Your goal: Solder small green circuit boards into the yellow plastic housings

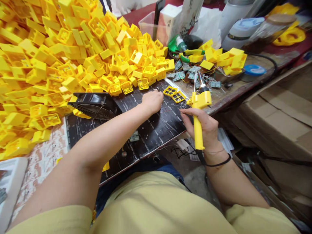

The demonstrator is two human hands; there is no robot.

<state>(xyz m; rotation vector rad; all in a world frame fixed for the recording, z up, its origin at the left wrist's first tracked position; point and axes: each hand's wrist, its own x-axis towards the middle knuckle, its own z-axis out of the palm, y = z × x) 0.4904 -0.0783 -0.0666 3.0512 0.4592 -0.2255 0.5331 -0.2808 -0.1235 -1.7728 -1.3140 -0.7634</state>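
In my right hand (206,125) is a yellow soldering gun (198,135), held upright by its handle with the metal tip pointing away from me. My left hand (152,101) rests low over the black work mat (168,128), its fingers curled in and turned from view; what they hold, if anything, is hidden. Just right of it lie two yellow window-like frames (174,94), one overlapping the other. Beyond the soldering gun's tip several small green circuit boards (180,75) are scattered with thin wires.
A huge heap of yellow plastic housings (80,48) covers the left and back. A black fan (95,105) stands by my left forearm. Farther right are green-handled pliers (193,52), a blue-lidded tub (254,72) and a cardboard box (280,107). A small board (134,136) lies on the mat.
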